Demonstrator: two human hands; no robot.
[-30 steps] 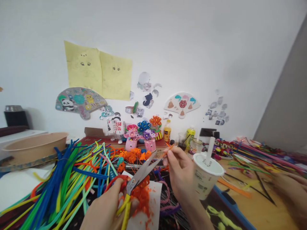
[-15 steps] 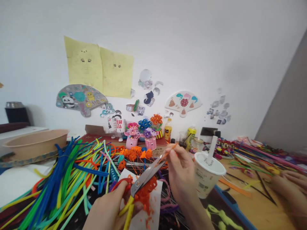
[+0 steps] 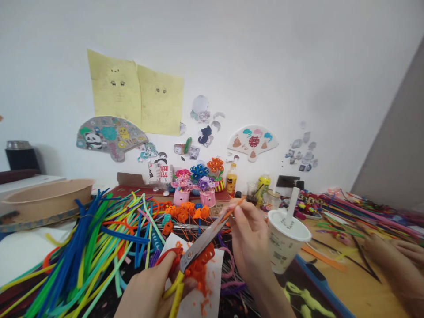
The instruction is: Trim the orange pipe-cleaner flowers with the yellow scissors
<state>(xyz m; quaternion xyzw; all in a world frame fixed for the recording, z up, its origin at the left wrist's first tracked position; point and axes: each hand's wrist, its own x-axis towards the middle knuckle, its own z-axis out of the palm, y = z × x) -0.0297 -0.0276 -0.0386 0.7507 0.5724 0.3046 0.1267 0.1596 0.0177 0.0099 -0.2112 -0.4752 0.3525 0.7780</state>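
My left hand (image 3: 150, 282) is closed round the handles of a pair of scissors (image 3: 202, 247), with red and yellow grips. The blades point up and to the right, towards my right hand (image 3: 250, 238). Between its thumb and fingertips my right hand pinches a thin orange pipe cleaner (image 3: 228, 215), and the scissor tips reach right up to it. Whether the blades touch it I cannot tell. Below the scissors, orange pipe-cleaner pieces (image 3: 200, 271) and small clippings lie on a white sheet (image 3: 215, 287).
Loose coloured pipe cleaners (image 3: 99, 247) spread at the left. A lidded cup with a straw (image 3: 287, 240) stands close beside my right hand. Behind are orange flower heads (image 3: 185, 212) and potted pipe-cleaner flowers (image 3: 207, 190). Another person's hands (image 3: 391, 254) are at the far right.
The scissor blades look a little closer together than before. Both my hands stay nearly in place. The other person's hands have shifted slightly left.
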